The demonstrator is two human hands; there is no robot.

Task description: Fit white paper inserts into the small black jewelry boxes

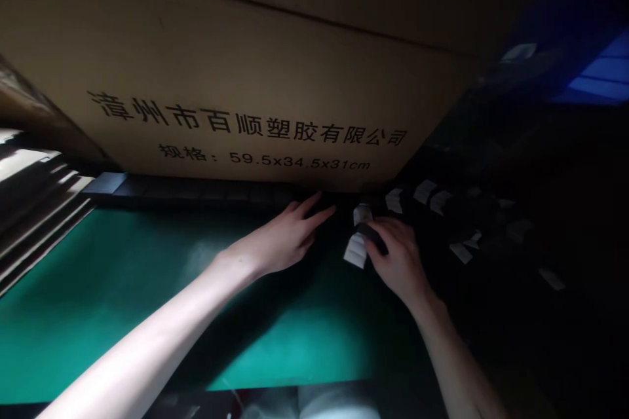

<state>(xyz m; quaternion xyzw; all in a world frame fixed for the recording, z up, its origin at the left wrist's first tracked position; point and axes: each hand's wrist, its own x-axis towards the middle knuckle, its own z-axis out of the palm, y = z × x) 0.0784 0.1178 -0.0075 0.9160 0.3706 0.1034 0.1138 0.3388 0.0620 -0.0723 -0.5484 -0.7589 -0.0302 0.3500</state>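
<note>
The right hand (400, 258) grips a small black piece (372, 239), which lies slanted under its fingers. A white tag (356, 251) sits just left of it. The left hand (278, 237) is open, close by on the left.

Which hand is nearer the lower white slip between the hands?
Right. The right hand is at the slip's right edge; the left hand is farther off, to its left.

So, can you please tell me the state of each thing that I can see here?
Left hand: open, fingers spread, holding nothing.
Right hand: closed on a black piece.
White paper slips: scattered on a dark surface.
Cardboard carton: standing beyond the hands.
Green mat: lying flat.
</note>
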